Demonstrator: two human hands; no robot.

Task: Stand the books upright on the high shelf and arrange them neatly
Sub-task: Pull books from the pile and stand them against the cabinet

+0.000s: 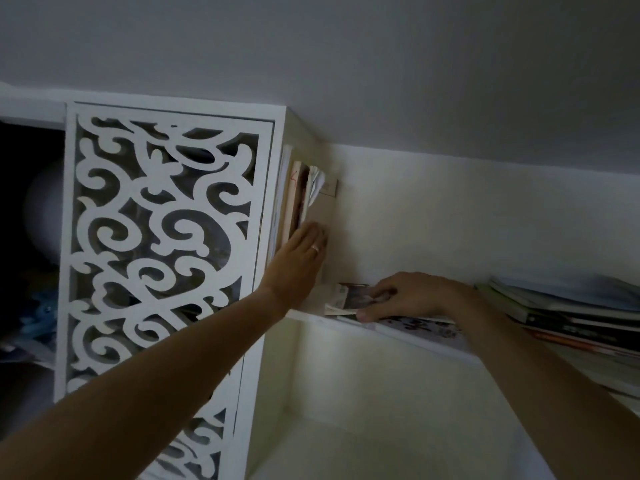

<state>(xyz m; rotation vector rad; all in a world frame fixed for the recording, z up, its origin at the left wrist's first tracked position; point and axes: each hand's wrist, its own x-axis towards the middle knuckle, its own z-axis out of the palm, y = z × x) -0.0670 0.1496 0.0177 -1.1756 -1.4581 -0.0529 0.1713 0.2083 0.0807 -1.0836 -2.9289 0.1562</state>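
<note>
Several thin books (298, 192) stand upright at the left end of the high shelf (408, 339), against the cabinet side. My left hand (298, 263), fingers straight, presses flat on the outermost upright book. A small pile of flat books (349, 299) lies on the shelf just right of them. My right hand (405, 295) grips the top book of that pile, fingers over its cover and thumb at its front edge. A bigger stack of flat books (561, 313) lies further right on the shelf.
A white cabinet door with carved scroll cut-outs (162, 244) stands left of the shelf. The ceiling (381, 64) is close above. Below the shelf is a white alcove (363, 410). A dark open compartment (27, 220) is at the far left.
</note>
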